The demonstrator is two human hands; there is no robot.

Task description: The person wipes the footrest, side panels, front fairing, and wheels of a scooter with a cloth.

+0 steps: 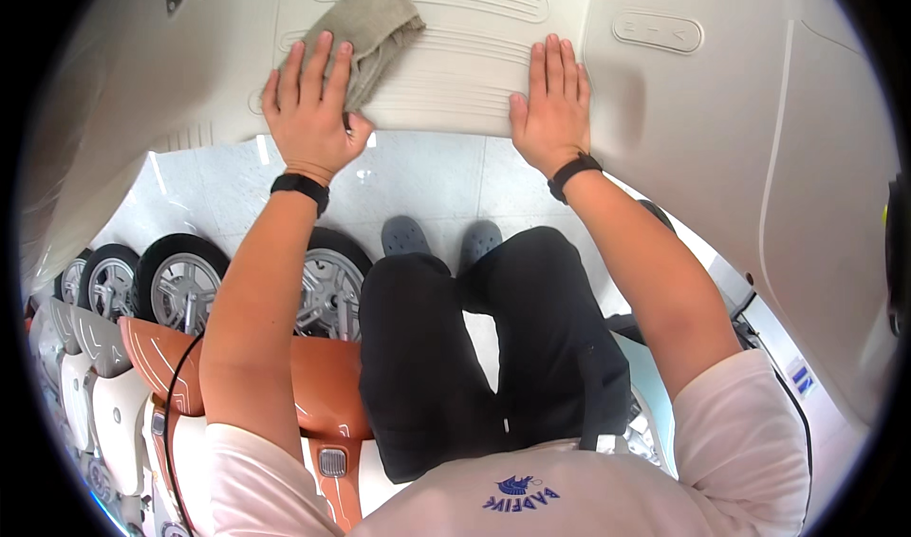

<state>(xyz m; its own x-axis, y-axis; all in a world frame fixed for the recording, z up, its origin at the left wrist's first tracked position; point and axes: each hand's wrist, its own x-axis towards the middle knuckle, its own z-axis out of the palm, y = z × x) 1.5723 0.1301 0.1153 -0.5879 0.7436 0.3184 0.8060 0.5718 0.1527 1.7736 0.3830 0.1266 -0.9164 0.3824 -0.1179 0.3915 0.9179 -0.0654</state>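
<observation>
Two bare hands lie flat on a cream plastic ribbed panel (455, 96) of what looks like a scooter's footboard. My left hand (313, 110) rests with its fingertips over the lower edge of a folded grey-brown cloth (374, 17); the fingers are spread and extended, not curled around it. To the right, my right hand (551, 103) presses palm down on the bare panel near its raised right border, the thumb held apart from the fingers. Each wrist wears a black band. Whatever lies under the palms is hidden.
Scooters with orange fenders (327, 380) and silver-spoked wheels (181, 281) stand in a row at the lower left. A pale blue scooter body (651, 373) shows at the right. Curved cream panels (840, 181) rise on both sides. Light floor tiles (441, 174) lie beneath my grey clogs (406, 237).
</observation>
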